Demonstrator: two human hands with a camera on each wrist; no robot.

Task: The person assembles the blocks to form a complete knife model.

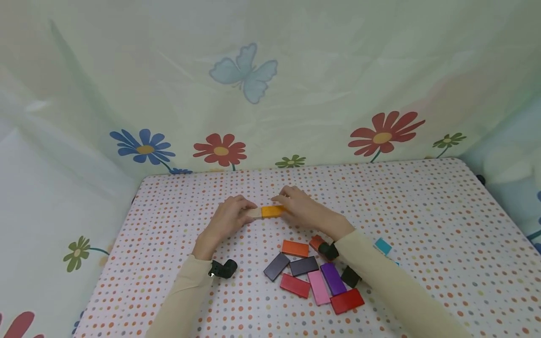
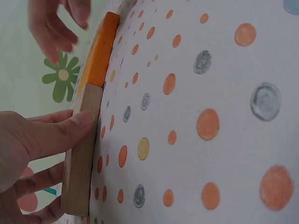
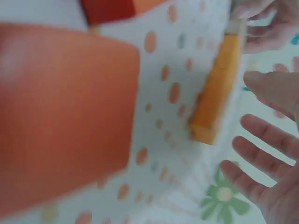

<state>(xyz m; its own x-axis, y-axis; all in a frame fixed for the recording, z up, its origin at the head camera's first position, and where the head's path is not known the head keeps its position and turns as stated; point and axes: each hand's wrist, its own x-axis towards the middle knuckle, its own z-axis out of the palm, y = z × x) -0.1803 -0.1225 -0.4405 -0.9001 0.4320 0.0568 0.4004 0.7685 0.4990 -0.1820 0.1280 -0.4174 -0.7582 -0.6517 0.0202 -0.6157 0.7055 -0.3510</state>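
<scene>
A plain wooden block (image 2: pixel 79 158) and a yellow-orange block (image 1: pixel 271 211) lie end to end on the dotted tabletop, their short ends meeting. My left hand (image 1: pixel 230 216) grips the wooden block, thumb on its near side and fingers behind, as the left wrist view shows. Over the far end of the yellow-orange block is my right hand (image 1: pixel 302 209). In the right wrist view its fingers (image 3: pixel 261 151) are spread and stand apart from that block, with nothing between them.
Nearer to me lies a loose group of blocks: an orange one (image 1: pixel 295 249), black ones (image 1: pixel 304 266), red ones (image 1: pixel 347 301), a pink one (image 1: pixel 319 288) and a purple one (image 1: pixel 333 278). A blue block (image 1: pixel 382 246) shows beyond the right sleeve. A flowered curtain (image 1: pixel 296 112) hangs behind the table.
</scene>
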